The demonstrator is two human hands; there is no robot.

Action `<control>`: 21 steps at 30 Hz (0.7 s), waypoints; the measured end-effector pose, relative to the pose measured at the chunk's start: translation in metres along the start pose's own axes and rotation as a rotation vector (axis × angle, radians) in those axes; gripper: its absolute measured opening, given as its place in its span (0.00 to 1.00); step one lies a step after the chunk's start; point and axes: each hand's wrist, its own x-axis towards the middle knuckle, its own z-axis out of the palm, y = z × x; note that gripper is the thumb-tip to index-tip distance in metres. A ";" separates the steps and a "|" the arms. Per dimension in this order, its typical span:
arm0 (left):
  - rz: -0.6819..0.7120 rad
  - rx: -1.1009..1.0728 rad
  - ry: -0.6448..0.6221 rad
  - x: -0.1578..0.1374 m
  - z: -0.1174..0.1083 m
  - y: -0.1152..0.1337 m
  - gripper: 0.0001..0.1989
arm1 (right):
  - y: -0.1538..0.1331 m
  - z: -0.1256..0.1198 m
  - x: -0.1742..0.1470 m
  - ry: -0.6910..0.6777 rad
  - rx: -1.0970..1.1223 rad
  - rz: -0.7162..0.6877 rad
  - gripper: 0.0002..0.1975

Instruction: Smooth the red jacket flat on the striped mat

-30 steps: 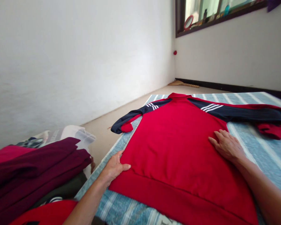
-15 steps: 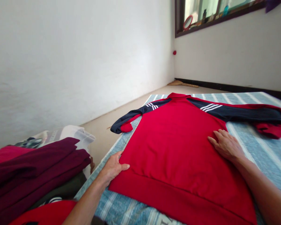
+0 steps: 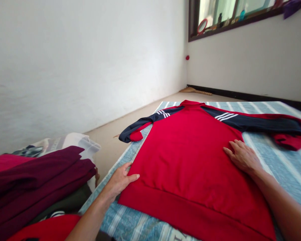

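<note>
A red jacket [image 3: 185, 157] with navy sleeves and white shoulder stripes lies spread out, collar at the far end and wide hem toward me. My left hand [image 3: 121, 179] is at its left edge near the hem, thumb resting on the red cloth and index finger stretched along the edge; the other fingers are mostly hidden. On the right side of the body, below the armpit, my right hand [image 3: 243, 157] lies flat with fingers extended. The left sleeve [image 3: 137, 125] is bent over the edge of the bedding, while the right sleeve [image 3: 268, 124] stretches out to the right.
Under the jacket is a blue and white striped mat [image 3: 278, 160]. To the left sits a pile of folded clothes, maroon cloth [image 3: 45, 180] on top, beside a white bag [image 3: 76, 142]. A broom [image 3: 195, 90] lies by the far corner, below a window [image 3: 220, 16].
Both hands stay almost where they were on the jacket. The view has shifted very slightly; the jacket looks unchanged.
</note>
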 end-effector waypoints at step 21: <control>0.026 0.005 -0.001 -0.003 -0.010 -0.005 0.50 | -0.001 0.001 0.003 -0.016 0.026 0.022 0.28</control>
